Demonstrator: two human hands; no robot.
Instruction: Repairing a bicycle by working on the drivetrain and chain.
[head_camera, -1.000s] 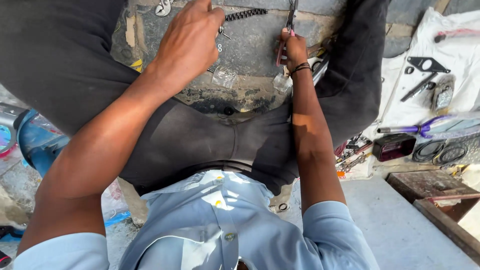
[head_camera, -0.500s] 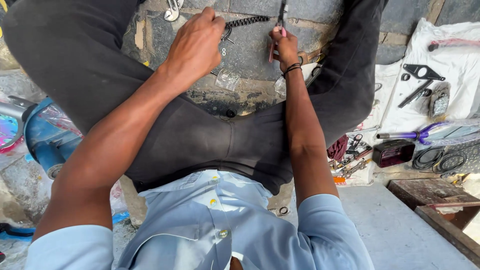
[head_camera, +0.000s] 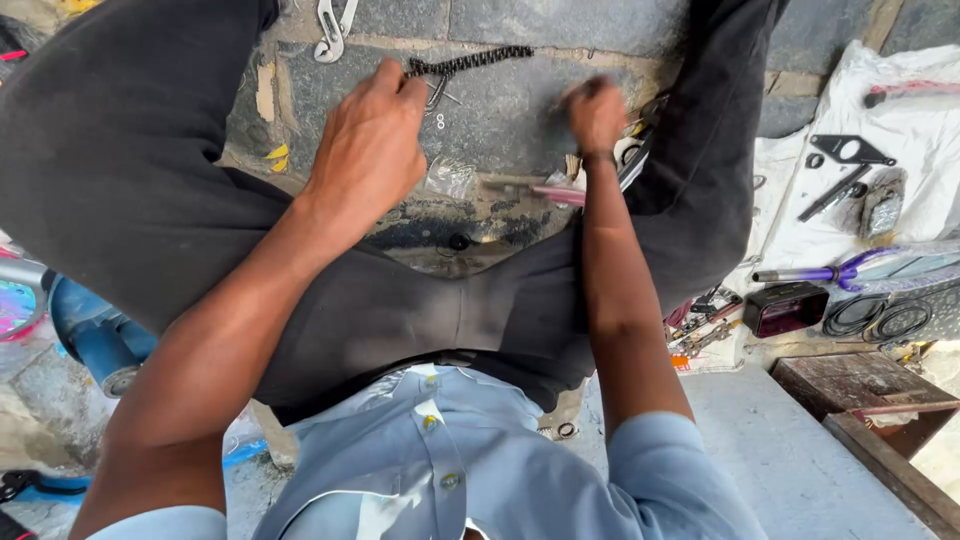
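I sit on a dark stone floor (head_camera: 520, 30) with my legs in black trousers spread apart. My left hand (head_camera: 368, 150) pinches the near end of a black roller chain (head_camera: 470, 62) that lies on the stone between my legs. My right hand (head_camera: 597, 115) is blurred with motion and closed around a tool with a pink handle (head_camera: 545, 192) that pokes out below the wrist toward the left. A small clear plastic packet (head_camera: 450, 178) lies between the two hands. Tiny metal rings (head_camera: 439, 121) rest beside the chain.
A silver clip-shaped metal part (head_camera: 333, 28) lies at the top. On the right, a white cloth (head_camera: 900, 130) holds black metal parts and tools, with a purple-handled tool (head_camera: 830, 272), a dark red box (head_camera: 790, 307) and black cable coils (head_camera: 880, 318). A wooden crate (head_camera: 870, 395) stands lower right; a blue object (head_camera: 95, 335) at left.
My right hand dropped from an upright tool near the top to lower down, now holding the pink-handled tool sideways. My left hand stays at the chain's end. The camera view tilted downward.
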